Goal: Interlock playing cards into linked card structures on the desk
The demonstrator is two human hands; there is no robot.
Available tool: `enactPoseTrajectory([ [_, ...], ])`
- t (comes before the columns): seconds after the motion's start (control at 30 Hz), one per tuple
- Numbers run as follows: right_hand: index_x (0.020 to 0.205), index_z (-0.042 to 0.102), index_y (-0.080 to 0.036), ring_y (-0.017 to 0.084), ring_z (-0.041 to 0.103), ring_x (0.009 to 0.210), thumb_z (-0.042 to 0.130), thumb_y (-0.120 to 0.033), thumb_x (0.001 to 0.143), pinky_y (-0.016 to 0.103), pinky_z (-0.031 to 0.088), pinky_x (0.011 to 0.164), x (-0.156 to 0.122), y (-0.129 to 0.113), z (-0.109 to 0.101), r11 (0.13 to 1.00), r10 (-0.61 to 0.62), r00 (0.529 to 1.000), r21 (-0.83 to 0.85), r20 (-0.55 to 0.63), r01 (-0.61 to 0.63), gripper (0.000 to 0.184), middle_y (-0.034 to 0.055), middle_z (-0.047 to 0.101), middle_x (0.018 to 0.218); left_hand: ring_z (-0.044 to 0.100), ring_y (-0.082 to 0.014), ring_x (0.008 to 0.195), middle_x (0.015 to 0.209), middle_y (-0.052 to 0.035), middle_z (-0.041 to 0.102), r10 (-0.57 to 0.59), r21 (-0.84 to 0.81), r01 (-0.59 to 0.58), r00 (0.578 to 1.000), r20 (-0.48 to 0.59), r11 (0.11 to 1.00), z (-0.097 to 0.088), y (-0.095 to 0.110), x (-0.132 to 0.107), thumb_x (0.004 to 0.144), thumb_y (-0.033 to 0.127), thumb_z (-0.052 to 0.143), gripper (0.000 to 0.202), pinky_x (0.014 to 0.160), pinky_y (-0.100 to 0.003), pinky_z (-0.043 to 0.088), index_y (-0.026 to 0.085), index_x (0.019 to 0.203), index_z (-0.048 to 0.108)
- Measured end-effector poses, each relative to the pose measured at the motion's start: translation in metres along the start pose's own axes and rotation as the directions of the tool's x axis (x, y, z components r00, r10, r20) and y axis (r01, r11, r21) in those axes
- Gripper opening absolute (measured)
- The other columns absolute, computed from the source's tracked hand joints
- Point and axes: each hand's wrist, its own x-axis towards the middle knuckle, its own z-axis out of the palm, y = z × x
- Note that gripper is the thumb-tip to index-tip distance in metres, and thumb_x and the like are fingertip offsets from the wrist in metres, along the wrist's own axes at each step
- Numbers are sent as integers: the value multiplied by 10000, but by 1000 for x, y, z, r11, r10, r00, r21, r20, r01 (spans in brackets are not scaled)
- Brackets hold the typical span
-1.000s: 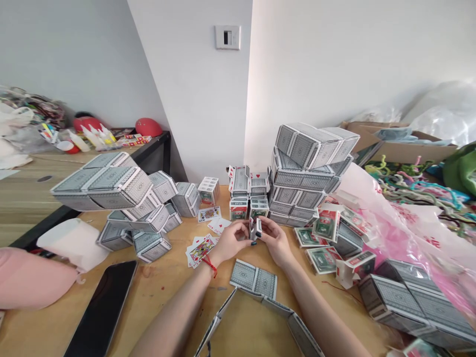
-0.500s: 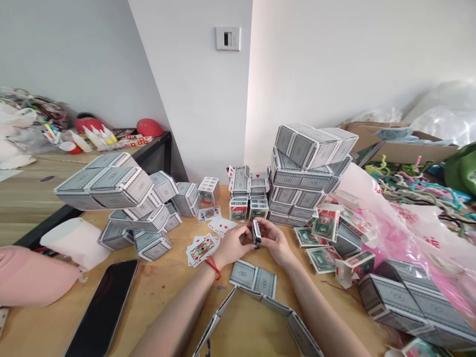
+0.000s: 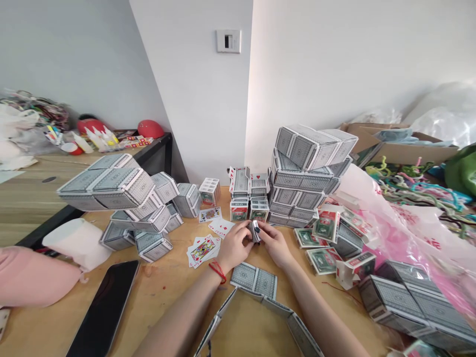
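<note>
Between my two hands is a small folded playing card (image 3: 254, 229), its back grey and its edges white. My left hand (image 3: 235, 244), with a red string at the wrist, pinches it from the left. From the right, the fingers of my right hand (image 3: 275, 244) press against the same card. Partly hidden by fingers, its exact folds cannot be made out. Below my hands lie two joined grey card pieces (image 3: 254, 278). Closer to me stands an open frame made of folded cards (image 3: 256, 294). Loose face-up cards (image 3: 204, 249) lie left of my left hand.
Stacked grey card blocks rise on the left (image 3: 122, 186) and right (image 3: 303, 173). Card boxes (image 3: 323, 260) lie scattered on the right, beside pink plastic (image 3: 405, 233). A black phone (image 3: 106, 307) and a white cup-like object (image 3: 78, 240) are at left.
The card has turned from standing upright to tilted, showing more of its pale face. My right fingers have closed over it and both hands have drawn slightly closer together.
</note>
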Motion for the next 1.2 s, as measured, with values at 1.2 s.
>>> enactPoseTrajectory([
  [1.2,714,650,-156,138,571,518,584,-446,717,248,436,528,-1,-4,0,992,33,999,-124,27,-29,298,29,641,577,462,-212,1105,1135,-72,503,35,120,-24,995,-90,992,-1,4,2,690,18,494,176,920,-393,428,186,743,509],
])
